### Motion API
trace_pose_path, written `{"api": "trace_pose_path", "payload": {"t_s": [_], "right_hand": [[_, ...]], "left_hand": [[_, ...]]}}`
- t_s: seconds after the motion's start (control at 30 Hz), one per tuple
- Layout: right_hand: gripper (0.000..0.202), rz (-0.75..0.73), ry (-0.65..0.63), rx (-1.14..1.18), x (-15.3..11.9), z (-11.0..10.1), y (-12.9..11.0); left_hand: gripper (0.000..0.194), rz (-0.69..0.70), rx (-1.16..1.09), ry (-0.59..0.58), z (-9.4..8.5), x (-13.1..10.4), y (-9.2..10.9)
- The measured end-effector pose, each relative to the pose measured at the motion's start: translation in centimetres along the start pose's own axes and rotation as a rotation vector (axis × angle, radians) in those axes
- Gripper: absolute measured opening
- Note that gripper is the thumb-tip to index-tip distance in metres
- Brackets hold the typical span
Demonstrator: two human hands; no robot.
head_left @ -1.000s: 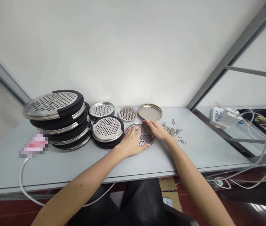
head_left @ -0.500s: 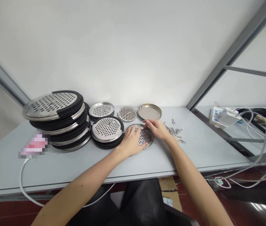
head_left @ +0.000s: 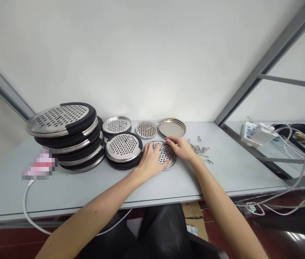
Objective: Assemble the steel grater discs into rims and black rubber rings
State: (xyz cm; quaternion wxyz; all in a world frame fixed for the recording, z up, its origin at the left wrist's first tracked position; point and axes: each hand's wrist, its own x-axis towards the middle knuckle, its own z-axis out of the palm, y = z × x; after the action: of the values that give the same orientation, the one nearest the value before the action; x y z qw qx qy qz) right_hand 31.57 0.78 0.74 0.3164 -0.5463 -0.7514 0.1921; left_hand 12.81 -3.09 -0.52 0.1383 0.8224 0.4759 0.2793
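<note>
A round metal grater (head_left: 165, 153) with a perforated face and a raised rim lies flat on the table in front of me. My left hand (head_left: 152, 160) grips it from the left, fingers over the far part and thumb near the front right. At its far right rim, the bent fingers of my right hand (head_left: 180, 146) hold the edge; the right thumb is partly hidden. Just left of it stands a short stack of black-rimmed round graters (head_left: 123, 147). Behind are a loose perforated grater disc (head_left: 146, 130) and a shallow round metal lid (head_left: 172, 128).
A tall stack of black-and-silver graters (head_left: 66, 140) rises at the left, with another low stack (head_left: 116, 126) by the wall. Small metal clips (head_left: 201, 151) lie scattered right of my hands. A power strip (head_left: 257, 135) with white cables sits beyond the grey frame (head_left: 265, 46).
Both hands stay on the same round grater, almost in place. The perforated face under my left hand shows its holes more plainly now. The whole view has shifted very slightly.
</note>
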Motion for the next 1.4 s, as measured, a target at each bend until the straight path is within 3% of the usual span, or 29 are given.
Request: {"api": "trace_pose_path", "payload": {"t_s": [0.47,1.4], "right_hand": [[0.030,-0.063,-0.005,-0.083,-0.3,0.2,-1.0],[0.027,-0.084,0.015,-0.089,-0.3,0.3,-0.5]], "left_hand": [[0.054,-0.026,0.079,-0.064,-0.4,0.3,0.5],[0.056,0.063,0.020,-0.192,-1.2,-0.1,0.1]]}}
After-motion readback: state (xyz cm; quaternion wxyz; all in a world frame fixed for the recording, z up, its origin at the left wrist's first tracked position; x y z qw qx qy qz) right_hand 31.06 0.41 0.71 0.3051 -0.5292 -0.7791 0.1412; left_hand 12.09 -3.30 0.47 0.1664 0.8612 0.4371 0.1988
